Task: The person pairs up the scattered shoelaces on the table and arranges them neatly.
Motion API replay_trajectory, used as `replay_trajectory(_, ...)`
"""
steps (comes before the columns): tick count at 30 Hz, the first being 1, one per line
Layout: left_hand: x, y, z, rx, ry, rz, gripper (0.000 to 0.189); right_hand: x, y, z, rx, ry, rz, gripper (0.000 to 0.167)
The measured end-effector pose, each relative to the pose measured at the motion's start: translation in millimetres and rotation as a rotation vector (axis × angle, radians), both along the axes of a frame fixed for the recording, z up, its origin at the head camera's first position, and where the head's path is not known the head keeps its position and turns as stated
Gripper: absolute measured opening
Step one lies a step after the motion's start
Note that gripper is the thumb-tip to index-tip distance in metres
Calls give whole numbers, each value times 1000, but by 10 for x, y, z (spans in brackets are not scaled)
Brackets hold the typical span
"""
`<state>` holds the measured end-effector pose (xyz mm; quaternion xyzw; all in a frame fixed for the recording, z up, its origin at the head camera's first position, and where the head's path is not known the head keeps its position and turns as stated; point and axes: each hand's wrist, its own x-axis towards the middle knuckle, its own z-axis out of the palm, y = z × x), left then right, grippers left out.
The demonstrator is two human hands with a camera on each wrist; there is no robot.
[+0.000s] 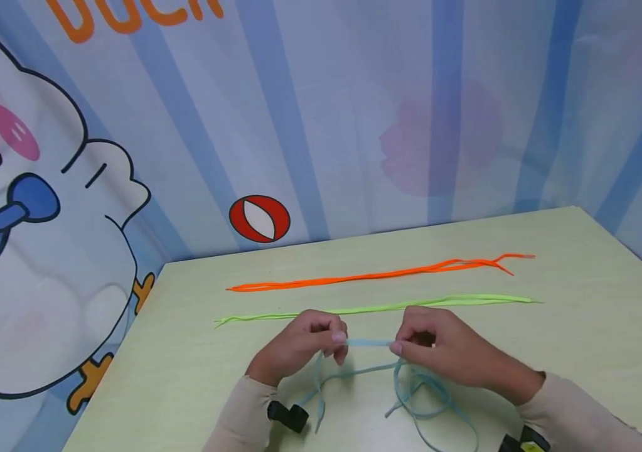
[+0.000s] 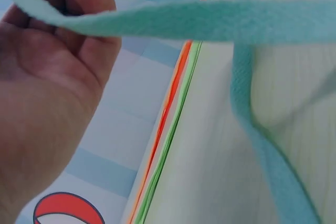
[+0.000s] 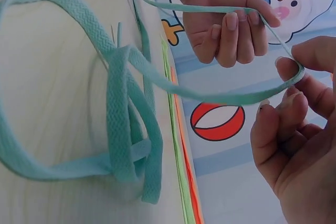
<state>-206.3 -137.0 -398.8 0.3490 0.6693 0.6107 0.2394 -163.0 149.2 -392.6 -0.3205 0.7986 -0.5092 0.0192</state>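
Observation:
Both hands stretch a short length of a flat light-blue shoelace between them, just above the table. In the head view the left hand pinches it with thumb and fingers, and a loose end hangs below that hand. The right hand pinches the lace at the other side of the stretch. Under the right hand, the rest of the lace lies in loose loops. In the right wrist view the lace bends round the right hand's fingertips, while the left hand shows beyond with curled fingers.
Behind the hands, a yellow-green shoelace lies stretched across the pale table. Farther back is an orange shoelace, roughly parallel to it. A printed blue curtain stands at the table's back edge.

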Motion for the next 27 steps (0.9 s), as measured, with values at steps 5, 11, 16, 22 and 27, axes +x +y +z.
replay_trajectory(5,-33,-74,-17,106,-2,-18,25,17,10,27,-56,10,4,15)
replay_trajectory(11,-62,-126,-43,190,-16,-38,22,27,35,65,-132,29,49,18)
replay_trajectory(16,-79,-147,-35,211,-25,-37,25,44,47,109,-174,71,66,20)
replay_trajectory(22,-107,-197,-24,228,-39,-58,28,68,52,179,-176,86,70,22)
replay_trajectory(27,-129,-262,-22,286,-43,-64,31,83,65,217,-171,83,61,22)
